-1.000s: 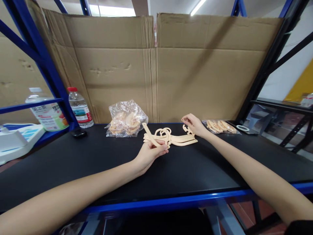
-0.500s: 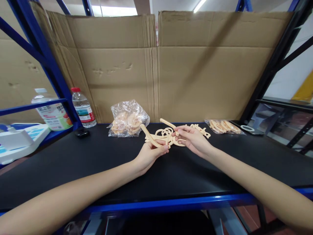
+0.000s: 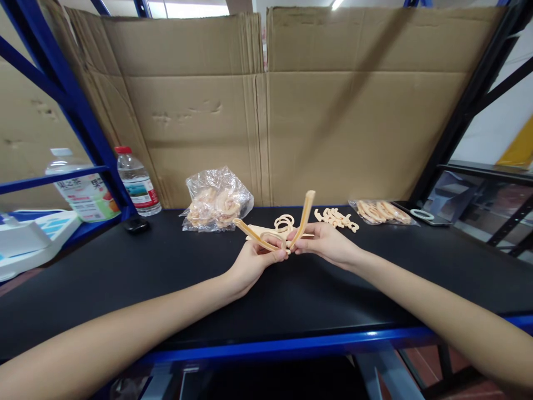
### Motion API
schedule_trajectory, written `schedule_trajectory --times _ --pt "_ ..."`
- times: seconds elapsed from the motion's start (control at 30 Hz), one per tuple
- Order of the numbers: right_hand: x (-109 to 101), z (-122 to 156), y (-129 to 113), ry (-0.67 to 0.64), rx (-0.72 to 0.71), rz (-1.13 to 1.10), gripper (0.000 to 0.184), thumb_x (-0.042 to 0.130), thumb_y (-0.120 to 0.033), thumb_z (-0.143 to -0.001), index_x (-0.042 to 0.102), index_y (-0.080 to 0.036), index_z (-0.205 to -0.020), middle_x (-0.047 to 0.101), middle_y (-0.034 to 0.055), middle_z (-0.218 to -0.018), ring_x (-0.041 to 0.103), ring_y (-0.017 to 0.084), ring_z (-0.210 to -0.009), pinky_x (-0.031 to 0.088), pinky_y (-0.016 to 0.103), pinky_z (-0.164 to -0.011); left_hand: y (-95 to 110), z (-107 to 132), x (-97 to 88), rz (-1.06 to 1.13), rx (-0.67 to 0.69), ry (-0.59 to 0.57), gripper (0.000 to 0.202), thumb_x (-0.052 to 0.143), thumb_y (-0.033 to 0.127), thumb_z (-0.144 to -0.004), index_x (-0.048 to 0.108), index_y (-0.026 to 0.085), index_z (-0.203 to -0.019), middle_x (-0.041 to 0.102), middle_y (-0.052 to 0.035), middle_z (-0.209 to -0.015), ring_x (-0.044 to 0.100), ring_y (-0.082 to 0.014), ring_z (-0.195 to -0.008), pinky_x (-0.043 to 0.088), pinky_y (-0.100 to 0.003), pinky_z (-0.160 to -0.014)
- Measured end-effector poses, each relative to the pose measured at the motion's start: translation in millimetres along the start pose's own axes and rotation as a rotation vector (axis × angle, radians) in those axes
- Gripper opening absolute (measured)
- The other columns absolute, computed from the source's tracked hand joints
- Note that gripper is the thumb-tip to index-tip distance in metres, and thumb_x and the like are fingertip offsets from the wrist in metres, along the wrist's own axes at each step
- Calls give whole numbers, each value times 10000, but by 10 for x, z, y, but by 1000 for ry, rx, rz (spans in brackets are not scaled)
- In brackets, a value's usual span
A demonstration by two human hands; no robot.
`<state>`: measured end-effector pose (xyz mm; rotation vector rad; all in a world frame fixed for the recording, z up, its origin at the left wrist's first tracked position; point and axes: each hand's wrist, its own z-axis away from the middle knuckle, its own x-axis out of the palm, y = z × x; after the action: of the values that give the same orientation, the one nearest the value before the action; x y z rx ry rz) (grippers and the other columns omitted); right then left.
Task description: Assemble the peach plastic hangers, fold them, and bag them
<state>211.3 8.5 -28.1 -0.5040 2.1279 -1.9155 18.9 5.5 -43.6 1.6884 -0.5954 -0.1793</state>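
While both hands pinch curved strips, 2 clr bags hold beige pcs.

Runs free over the black tabletop on the near side of the left hand and right hand; is blocked between them by held strips, beyond by rings and cardboard.
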Motion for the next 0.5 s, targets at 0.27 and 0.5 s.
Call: schedule_trajectory --times 0.27,0.5 --pt "21 17 -44 -93 -32 137 225 729 -260 -705 693 -136 -890 691 44 -836 631 111 -710 534 253 -701 -40 -10 -43 -36 4 -55 167 779 185 -648 642 125 -724 656 -43 -740 603 -168 -766 440 -317 -808" --pt "38 29 -70 -102 -54 181 197 702 -210 -702 690 -149 -889 701 45 -876 648 135 -761 539 274 -721 -13 5 -24 -76 -1 -59 141 776 185 -635 663 133 -700 675 -38 -738 594 -157 -748 440 -292 -775"
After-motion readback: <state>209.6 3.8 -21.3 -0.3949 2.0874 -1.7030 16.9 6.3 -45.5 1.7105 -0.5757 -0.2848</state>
